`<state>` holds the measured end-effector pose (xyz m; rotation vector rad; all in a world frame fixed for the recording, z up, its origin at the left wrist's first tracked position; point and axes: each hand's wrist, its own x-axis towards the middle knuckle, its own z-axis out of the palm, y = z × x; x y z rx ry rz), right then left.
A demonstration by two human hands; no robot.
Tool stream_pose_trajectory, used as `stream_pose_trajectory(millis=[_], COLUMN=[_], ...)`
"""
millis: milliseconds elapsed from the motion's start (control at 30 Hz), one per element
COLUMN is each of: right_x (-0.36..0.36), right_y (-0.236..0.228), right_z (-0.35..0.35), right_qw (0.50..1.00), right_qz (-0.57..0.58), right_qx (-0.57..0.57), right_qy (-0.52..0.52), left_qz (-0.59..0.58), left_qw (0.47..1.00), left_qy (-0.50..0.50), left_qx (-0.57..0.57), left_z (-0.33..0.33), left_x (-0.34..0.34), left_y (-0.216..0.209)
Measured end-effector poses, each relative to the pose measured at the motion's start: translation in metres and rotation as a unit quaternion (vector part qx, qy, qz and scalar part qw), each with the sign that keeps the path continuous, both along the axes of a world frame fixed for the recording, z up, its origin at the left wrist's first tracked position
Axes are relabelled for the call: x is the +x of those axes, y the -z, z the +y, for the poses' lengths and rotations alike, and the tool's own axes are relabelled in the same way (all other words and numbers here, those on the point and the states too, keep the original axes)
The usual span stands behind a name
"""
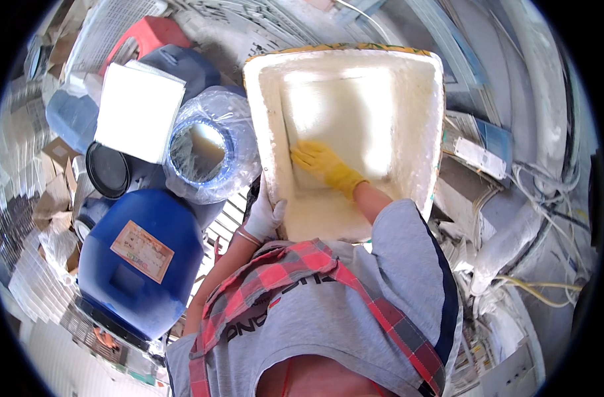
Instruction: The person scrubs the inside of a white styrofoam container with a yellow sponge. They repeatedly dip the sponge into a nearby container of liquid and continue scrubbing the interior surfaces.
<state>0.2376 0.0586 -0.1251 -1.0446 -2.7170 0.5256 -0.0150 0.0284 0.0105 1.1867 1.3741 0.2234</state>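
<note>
A large white tub (269, 132) with thick, crusted walls stands in front of me. Pale cream-coloured liquid or a wet, shiny surface (341, 112) lies in it; which of the two I cannot tell. My right hand (323, 165), in a yellow rubber glove, reaches down inside toward the left wall. Its fingers are stretched out and hold nothing that I can see. My left hand (265, 215), in a white glove, grips the tub's near left edge, thumb over the rim and fingers along the outside.
Left of the tub stands a plastic-lined round container (216, 149). A white square panel (139, 109), a black lid (108, 170), a blue drum (146, 258) and a red jug (149, 40) crowd that side. Hoses and cables (547, 178) run along the right.
</note>
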Motion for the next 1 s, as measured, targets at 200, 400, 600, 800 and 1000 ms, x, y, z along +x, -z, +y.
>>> stream_pose_trajectory(millis=[200, 400, 600, 800, 1000], right_x=[0.059, 0.074, 0.084, 0.032, -0.041], right_y=[-0.053, -0.008, 0.004, 0.021, 0.005], right_z=[0.078, 0.148, 0.038, -0.033, 0.021], right_qw=[0.960, 0.879, 0.675, 0.288, 0.279], right_qz=[-0.131, -0.098, -0.022, -0.126, -0.143], right_qx=[-0.106, -0.067, 0.036, 0.027, -0.027], right_qy=[0.225, 0.462, 0.737, 0.949, 0.949], left_qz=[0.033, -0.034, -0.022, -0.033, -0.062], left_qw=[0.999, 0.999, 0.997, 0.997, 0.997], left_qy=[0.017, -0.029, -0.007, -0.008, -0.037], left_qx=[0.021, 0.010, 0.074, 0.066, 0.037], left_z=[-0.003, 0.004, -0.008, -0.002, -0.004], left_x=[-0.003, 0.006, 0.003, 0.012, 0.013], left_y=[0.007, -0.009, 0.011, 0.001, -0.001])
